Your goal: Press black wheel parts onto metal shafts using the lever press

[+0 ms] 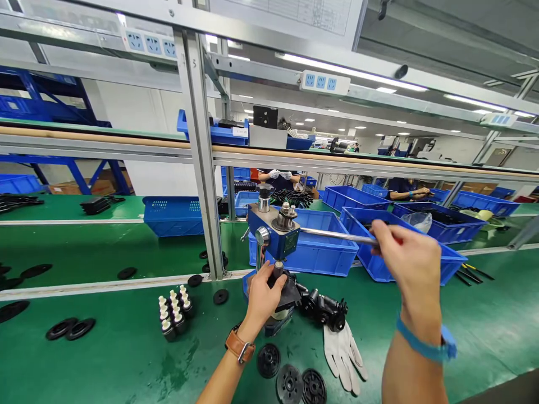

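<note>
A blue hand press [274, 233] stands on the green bench in front of me. My right hand [404, 258] is closed round the end of its metal lever [337, 234], which sticks out to the right. Under the press ram, my left hand [265, 294] grips a small black cylindrical part [278, 270] between thumb and fingers. Below that part is a flat black piece [288, 294], partly hidden by the hand. Several black parts [322, 308] lie in a heap just right of the press base. Black discs [289, 383] rest in front of the press.
A white glove [343, 356] lies right of the discs. Several black cylinders with white tops [174, 311] stand in a group on the left. Blue bins [324, 252] sit behind the press. A metal post [200, 151] rises at its left. Co-workers' hands [280, 174] show beyond.
</note>
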`<state>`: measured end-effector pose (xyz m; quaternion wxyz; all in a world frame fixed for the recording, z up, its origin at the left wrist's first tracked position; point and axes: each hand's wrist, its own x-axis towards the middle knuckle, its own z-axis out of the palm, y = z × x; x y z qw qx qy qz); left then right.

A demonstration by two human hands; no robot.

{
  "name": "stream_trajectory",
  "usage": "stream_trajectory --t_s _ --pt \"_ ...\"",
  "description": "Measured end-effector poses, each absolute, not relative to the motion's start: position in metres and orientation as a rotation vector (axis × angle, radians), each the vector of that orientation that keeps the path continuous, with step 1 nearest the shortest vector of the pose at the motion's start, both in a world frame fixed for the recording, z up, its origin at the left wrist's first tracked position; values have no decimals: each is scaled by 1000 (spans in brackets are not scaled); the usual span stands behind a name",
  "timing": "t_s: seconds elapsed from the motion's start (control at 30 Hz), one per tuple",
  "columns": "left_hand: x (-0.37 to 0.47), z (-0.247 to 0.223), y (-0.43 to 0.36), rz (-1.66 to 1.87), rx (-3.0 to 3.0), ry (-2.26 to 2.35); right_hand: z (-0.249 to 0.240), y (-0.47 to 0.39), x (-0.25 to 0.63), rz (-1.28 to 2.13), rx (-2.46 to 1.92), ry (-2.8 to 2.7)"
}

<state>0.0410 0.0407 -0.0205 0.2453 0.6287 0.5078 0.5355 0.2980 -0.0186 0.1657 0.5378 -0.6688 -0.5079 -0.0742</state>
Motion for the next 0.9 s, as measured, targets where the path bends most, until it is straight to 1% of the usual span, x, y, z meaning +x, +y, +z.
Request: stream_trajectory --t_s 0.07,0.1,0.2,0.43,0.57,0.77,0.9 --pt "42 -20 43 1481 1668 1354 131 -31 305 -2 -1627 -1190" --pt "42 -20 43 1489 1654 1335 118 -34 305 28 -1610 -1172" --pt "42 -19 44 1492 1640 1307 98 -34 299 -72 -1537 -1103" --pt "40 -15 41 1446 1608 1384 91 -26 288 -209 -1460 -1009" --pt "39 -13 41 1428 1627 1343 81 -23 287 -248 -1425 -930" --pt "39 -18 44 1485 1663 1324 79 -21 287 -298 -1386 -926" --pt "38 -16 42 1464 1647 1368 97 -25 294 -169 -1468 -1027"
